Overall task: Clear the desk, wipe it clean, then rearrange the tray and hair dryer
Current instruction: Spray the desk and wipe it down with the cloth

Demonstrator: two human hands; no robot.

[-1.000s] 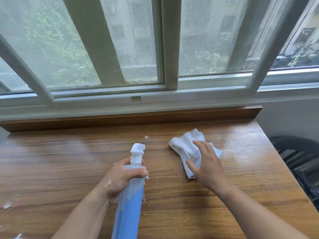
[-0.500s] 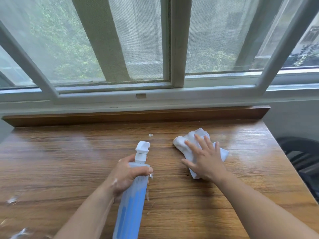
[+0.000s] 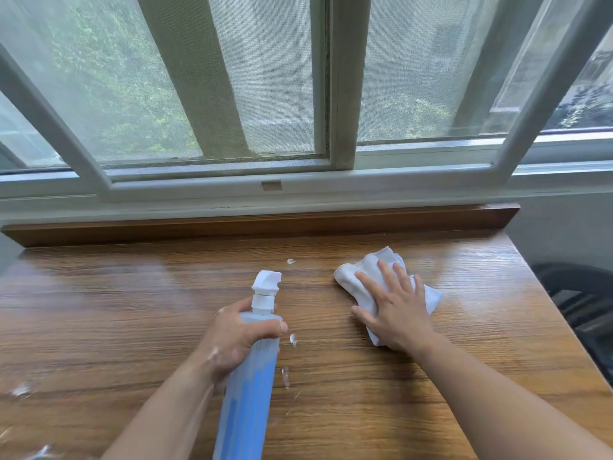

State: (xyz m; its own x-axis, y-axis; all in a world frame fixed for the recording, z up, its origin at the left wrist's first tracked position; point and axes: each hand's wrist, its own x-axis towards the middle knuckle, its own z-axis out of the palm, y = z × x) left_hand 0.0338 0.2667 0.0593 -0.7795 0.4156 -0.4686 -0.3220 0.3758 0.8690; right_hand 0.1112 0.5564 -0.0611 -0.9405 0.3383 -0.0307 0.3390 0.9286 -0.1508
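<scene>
Wide grey-framed sliding windows [image 3: 341, 94] with mesh screens fill the far wall, green foliage and a pale building blurred behind them. Below the sill runs a dark brown wooden ledge [image 3: 265, 224], and against it sits the brown wood-grain desk [image 3: 99, 310], its top glossy with reflected daylight.

From the head camera, both bare forearms reach in from the near edge. The left hand [image 3: 232, 336] is wrapped around the neck of a translucent plastic spray bottle [image 3: 252, 376] part-filled with blue liquid. The fingers curl over the shoulder just under the white trigger head [image 3: 265, 285]. The bottle leans away from the person, nozzle pointing towards the window, roughly at the middle of the desk. I cannot tell whether its base touches the wood, since it runs out of the bottom of the view.

To the right, well apart from the bottle, the right hand [image 3: 394, 310] lies flat with fingers spread and straight, pressing down on a crumpled white cloth [image 3: 351, 280]. The cloth rests on the desk's right half, bunched out beyond the fingertips and showing on both sides of the palm.

Small white flecks [image 3: 291, 261] dot the wood: one beyond the nozzle, a few just right of the bottle, more near the left front corner. Past the desk's right edge a dark chair [image 3: 580, 300] is partly visible.
</scene>
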